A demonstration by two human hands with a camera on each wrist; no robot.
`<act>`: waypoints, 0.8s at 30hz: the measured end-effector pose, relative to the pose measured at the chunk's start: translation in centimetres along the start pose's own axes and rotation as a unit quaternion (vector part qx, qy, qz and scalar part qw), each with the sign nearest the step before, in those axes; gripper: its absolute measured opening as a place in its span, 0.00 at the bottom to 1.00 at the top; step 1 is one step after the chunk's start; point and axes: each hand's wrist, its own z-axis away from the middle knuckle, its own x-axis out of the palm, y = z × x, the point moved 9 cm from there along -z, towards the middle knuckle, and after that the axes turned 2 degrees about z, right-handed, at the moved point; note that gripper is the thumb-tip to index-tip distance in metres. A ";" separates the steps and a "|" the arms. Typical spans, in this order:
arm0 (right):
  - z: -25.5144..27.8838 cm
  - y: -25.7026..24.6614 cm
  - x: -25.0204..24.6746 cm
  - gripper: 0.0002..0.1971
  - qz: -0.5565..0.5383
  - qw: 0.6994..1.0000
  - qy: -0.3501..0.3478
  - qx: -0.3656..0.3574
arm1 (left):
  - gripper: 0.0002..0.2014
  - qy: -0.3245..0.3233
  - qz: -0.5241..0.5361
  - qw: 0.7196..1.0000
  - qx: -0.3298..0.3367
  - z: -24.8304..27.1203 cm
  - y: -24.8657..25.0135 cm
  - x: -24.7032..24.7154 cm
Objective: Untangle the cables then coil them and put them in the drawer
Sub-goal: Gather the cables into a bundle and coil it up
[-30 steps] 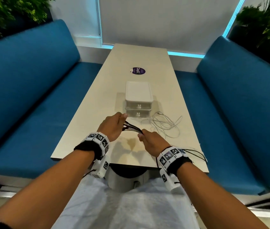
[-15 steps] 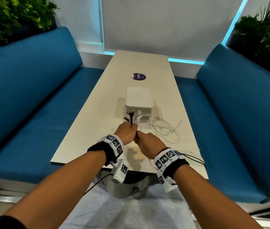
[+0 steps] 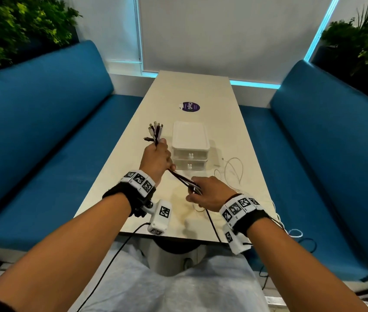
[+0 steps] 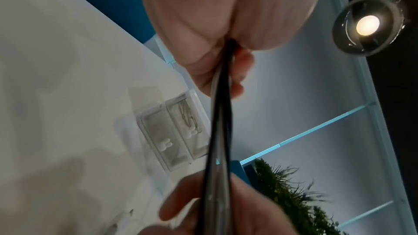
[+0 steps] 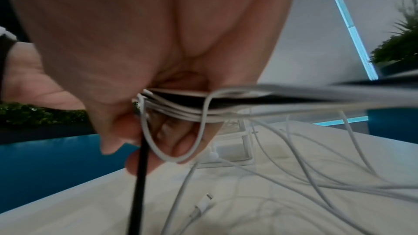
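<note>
My left hand (image 3: 157, 157) grips a bundle of black and white cables (image 3: 181, 179) in its fist, and several plug ends (image 3: 155, 129) stick up above it. The bundle runs taut down to my right hand (image 3: 203, 191), which grips its other part. The right wrist view shows white and black cables (image 5: 181, 108) folded under the curled fingers (image 5: 172, 142). In the left wrist view the bundle (image 4: 220, 113) stretches between both hands. A white two-drawer box (image 3: 189, 146) stands just beyond, both drawers shut. Loose white cables (image 3: 232, 171) lie to its right.
The long beige table (image 3: 192, 91) carries a purple round sticker (image 3: 190, 106) further back. Blue benches (image 3: 43, 136) run along both sides. More cables (image 3: 291, 233) hang off the table's near right corner. A loose white plug (image 5: 203, 203) lies on the tabletop under my right hand.
My hands were together near the box; now the left has risen forward and left with the plug ends, the right has drawn back, stretching the bundle between them.
</note>
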 end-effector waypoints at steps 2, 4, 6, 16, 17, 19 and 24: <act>-0.5 -0.3 0.4 0.12 0.021 1.000 -0.006 -0.005 | 0.17 0.008 0.008 1.000 0.003 -0.6 0.8 -0.6; -1.1 -0.4 0.8 0.14 0.035 0.999 -0.009 -0.001 | 0.18 0.018 -0.010 1.000 0.022 -1.2 2.2 -1.4; -1.3 0.2 1.0 0.15 0.080 0.997 -0.016 0.009 | 0.18 0.057 -0.041 0.996 0.048 -2.2 4.1 -3.5; 0.7 7.1 1.4 0.22 0.236 0.967 0.009 0.093 | 0.13 -0.115 -0.630 0.745 0.186 -0.3 2.4 -5.4; 0.7 7.3 1.1 0.22 0.243 0.965 0.014 0.092 | 0.19 -0.139 -0.653 0.722 0.181 0.1 1.2 -5.4; 0.8 7.9 0.7 0.17 0.255 0.961 0.027 0.102 | 0.34 -0.195 -0.694 0.671 0.176 0.9 -1.3 -4.9; 0.5 7.3 0.6 0.10 0.228 0.963 0.044 0.134 | 0.31 -0.269 -0.795 0.522 0.152 1.8 -5.7 -4.3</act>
